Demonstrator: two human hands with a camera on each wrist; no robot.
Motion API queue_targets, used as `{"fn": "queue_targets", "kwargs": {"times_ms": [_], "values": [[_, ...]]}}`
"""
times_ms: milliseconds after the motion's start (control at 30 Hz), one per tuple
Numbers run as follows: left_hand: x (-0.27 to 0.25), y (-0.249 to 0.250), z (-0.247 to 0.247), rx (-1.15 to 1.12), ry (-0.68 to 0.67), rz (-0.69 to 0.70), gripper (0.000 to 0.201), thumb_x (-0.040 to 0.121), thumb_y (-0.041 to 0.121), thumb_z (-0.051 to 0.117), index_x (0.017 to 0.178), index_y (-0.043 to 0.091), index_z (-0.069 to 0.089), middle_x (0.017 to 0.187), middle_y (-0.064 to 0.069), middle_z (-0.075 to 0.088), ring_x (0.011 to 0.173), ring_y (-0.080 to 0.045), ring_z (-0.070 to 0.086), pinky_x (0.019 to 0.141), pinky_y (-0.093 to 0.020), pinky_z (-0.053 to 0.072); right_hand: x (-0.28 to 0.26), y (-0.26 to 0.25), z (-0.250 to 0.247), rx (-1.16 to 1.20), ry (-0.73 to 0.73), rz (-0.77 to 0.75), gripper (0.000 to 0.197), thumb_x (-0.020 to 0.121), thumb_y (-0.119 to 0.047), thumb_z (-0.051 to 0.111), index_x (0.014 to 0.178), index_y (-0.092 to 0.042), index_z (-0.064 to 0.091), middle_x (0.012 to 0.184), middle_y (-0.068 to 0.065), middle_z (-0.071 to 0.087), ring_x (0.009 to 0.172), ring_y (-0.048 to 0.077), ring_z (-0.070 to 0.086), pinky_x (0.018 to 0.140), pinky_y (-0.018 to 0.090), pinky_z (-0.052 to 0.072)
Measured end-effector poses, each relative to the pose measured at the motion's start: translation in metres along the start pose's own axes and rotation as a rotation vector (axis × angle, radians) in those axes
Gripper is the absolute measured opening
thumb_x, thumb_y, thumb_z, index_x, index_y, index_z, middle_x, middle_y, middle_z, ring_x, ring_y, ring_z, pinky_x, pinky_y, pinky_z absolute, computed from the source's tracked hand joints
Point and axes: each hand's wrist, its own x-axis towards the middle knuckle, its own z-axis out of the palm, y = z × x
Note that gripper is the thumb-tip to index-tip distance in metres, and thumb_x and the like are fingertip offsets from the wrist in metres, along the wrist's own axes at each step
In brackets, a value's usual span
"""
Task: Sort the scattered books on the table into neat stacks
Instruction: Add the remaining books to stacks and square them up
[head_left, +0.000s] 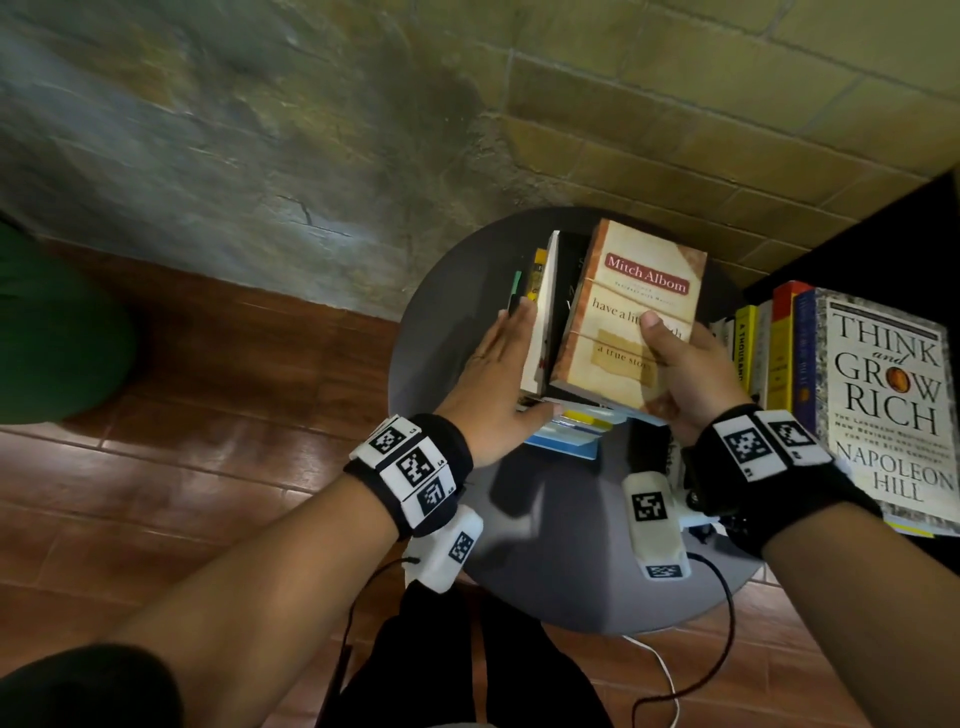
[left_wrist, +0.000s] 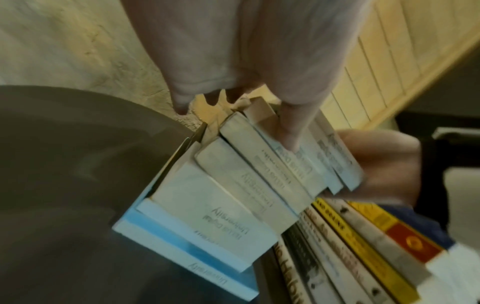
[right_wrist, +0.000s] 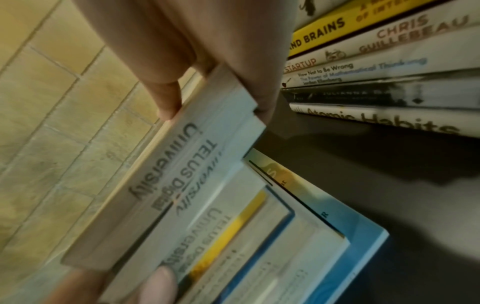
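Note:
A tan paperback, "have a little faith" (head_left: 623, 312), lies tilted on top of a loose stack of books (head_left: 545, 322) on the round grey table (head_left: 545, 545). My right hand (head_left: 675, 364) grips the paperback's near right corner, thumb on the cover. In the right wrist view its stamped page edge (right_wrist: 145, 205) sits between thumb and fingers. My left hand (head_left: 498, 374) presses flat against the stack's left side, fingers straight. The left wrist view shows the uneven page edges (left_wrist: 233, 195) fanned out under that hand (left_wrist: 246, 51).
A taller stack topped by "Think and Grow Rich" (head_left: 883, 395) stands at the table's right, its spines (right_wrist: 389, 82) facing the hands. A black shelf (head_left: 883, 234) rises behind it. A green object (head_left: 52, 338) sits left on the wooden floor. Cables (head_left: 717, 649) hang off the table's front.

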Motion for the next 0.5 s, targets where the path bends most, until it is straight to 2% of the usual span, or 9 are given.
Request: {"fn": "queue_targets", "kwargs": {"times_ms": [100, 133, 200, 267, 367, 433, 500], "values": [[0.002, 0.000, 0.002, -0.145, -0.004, -0.030, 0.111, 0.082, 0.032, 0.072, 0.153, 0.027, -0.013, 0.164, 0.004, 0.004, 0.150, -0.012, 0.004, 0.122, -0.043, 0.017, -0.001, 0.000, 0.003, -0.027, -0.042, -0.021, 0.039, 0.093, -0.025, 0.060, 0.129, -0.012, 0.051, 0.111, 0.008, 0.071, 0.092, 0.019, 0.072, 0.071, 0.035, 0.061], [0.003, -0.001, 0.003, -0.172, 0.002, -0.032, 0.111, 0.081, 0.034, 0.073, 0.153, 0.031, -0.011, 0.163, 0.004, 0.011, 0.149, -0.013, 0.013, 0.120, -0.045, 0.024, -0.002, 0.000, 0.005, -0.039, -0.065, -0.025, 0.034, 0.094, -0.023, 0.059, 0.125, -0.013, 0.053, 0.108, 0.007, 0.071, 0.091, 0.019, 0.072, 0.074, 0.037, 0.061], [0.004, -0.001, 0.002, -0.197, 0.007, -0.042, 0.104, 0.083, 0.035, 0.071, 0.152, 0.036, -0.007, 0.160, 0.006, 0.021, 0.146, -0.014, 0.026, 0.116, -0.045, 0.032, -0.006, 0.000, 0.009, -0.057, -0.131, -0.038, 0.017, 0.095, -0.019, 0.055, 0.112, -0.019, 0.057, 0.102, 0.003, 0.071, 0.089, 0.016, 0.071, 0.073, 0.034, 0.061], [0.002, 0.000, -0.001, -0.179, -0.003, -0.037, 0.098, 0.088, 0.032, 0.066, 0.152, 0.036, -0.007, 0.161, 0.006, 0.019, 0.146, -0.013, 0.026, 0.116, -0.044, 0.033, -0.008, -0.002, 0.011, -0.056, -0.175, -0.041, 0.014, 0.096, -0.018, 0.053, 0.109, -0.023, 0.057, 0.104, 0.004, 0.070, 0.093, 0.019, 0.070, 0.073, 0.034, 0.061], [-0.001, 0.002, -0.004, -0.156, -0.015, -0.025, 0.094, 0.092, 0.027, 0.061, 0.152, 0.032, -0.011, 0.162, 0.004, 0.013, 0.148, -0.013, 0.018, 0.119, -0.040, 0.028, -0.009, -0.002, 0.013, -0.021, -0.162, -0.014, 0.028, 0.096, -0.018, 0.053, 0.123, -0.016, 0.053, 0.112, 0.009, 0.069, 0.100, 0.025, 0.069, 0.078, 0.039, 0.060], [-0.004, 0.007, -0.005, -0.166, -0.024, -0.013, 0.093, 0.093, 0.024, 0.059, 0.152, 0.031, -0.012, 0.162, 0.003, 0.014, 0.148, -0.011, 0.015, 0.120, -0.034, 0.024, -0.008, 0.000, 0.015, 0.003, -0.152, -0.008, 0.036, 0.096, -0.018, 0.053, 0.132, -0.012, 0.048, 0.115, 0.011, 0.068, 0.100, 0.026, 0.069, 0.076, 0.039, 0.061], [-0.006, 0.011, -0.008, -0.215, -0.043, -0.018, 0.091, 0.092, 0.019, 0.058, 0.152, 0.034, -0.008, 0.160, 0.004, 0.023, 0.145, -0.010, 0.025, 0.117, -0.033, 0.029, -0.008, 0.000, 0.018, 0.025, -0.158, 0.003, 0.034, 0.097, -0.017, 0.051, 0.131, -0.014, 0.047, 0.110, 0.008, 0.070, 0.094, 0.021, 0.071, 0.069, 0.037, 0.061]]}}
